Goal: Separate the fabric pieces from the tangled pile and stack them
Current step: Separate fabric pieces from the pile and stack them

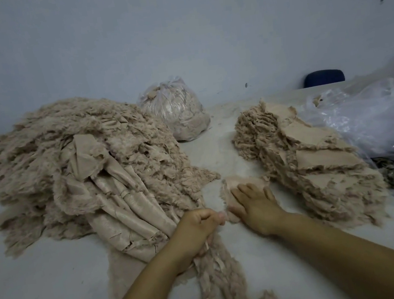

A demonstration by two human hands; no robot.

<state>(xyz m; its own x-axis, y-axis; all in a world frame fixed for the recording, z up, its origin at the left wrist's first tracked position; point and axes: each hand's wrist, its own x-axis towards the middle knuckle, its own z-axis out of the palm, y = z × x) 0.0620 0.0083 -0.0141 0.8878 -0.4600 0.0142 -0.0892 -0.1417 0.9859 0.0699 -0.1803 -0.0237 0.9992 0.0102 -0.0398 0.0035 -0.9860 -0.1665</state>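
Note:
A big tangled pile of beige furry fabric (74, 164) covers the left of the table, its long strips trailing toward me. To the right lies a stack of separated beige pieces (303, 159), backing side up. Between them sits a small fluffy piece (241, 185). My right hand (256, 204) lies flat on that piece, fingers straight, pressing it to the table. My left hand (197, 233) is curled around a bundle of strips (215, 268) at the near end of the pile.
A white table (45, 284) carries everything. A tied clear bag of beige scraps (175, 111) stands at the back. Crumpled clear plastic (375, 111) fills the right side. A dark blue chair back (323, 77) shows beyond the table, against a pale wall.

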